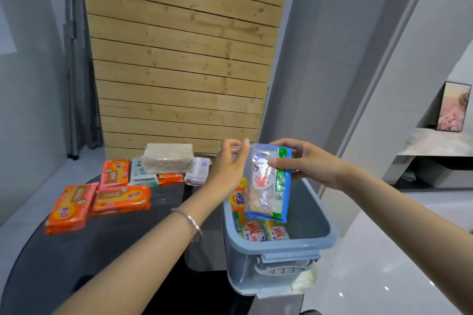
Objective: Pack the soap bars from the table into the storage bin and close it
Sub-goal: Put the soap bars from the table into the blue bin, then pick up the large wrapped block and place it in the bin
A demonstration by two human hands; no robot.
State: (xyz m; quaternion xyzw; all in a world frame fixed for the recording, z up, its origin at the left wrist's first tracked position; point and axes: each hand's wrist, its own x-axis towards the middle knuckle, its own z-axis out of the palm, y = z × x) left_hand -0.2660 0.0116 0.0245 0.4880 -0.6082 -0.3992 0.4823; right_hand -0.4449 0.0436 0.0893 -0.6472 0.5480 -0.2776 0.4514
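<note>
Bin point(281, 244) open | blue-green soap pack point(266, 181) above | right fingers point(277, 161) grip it | left fingers' point(242, 147) hold unclear

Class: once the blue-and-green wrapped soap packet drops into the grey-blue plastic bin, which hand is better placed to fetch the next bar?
Left, probably. The left hand sits on the side of the orange-wrapped soap bars on the dark table; the right hand must cross the grey-blue plastic bin.

Soap pack point(266, 186) over bin point(281, 243), gripped by left hand point(227, 163), right hand point(304, 163)
</note>
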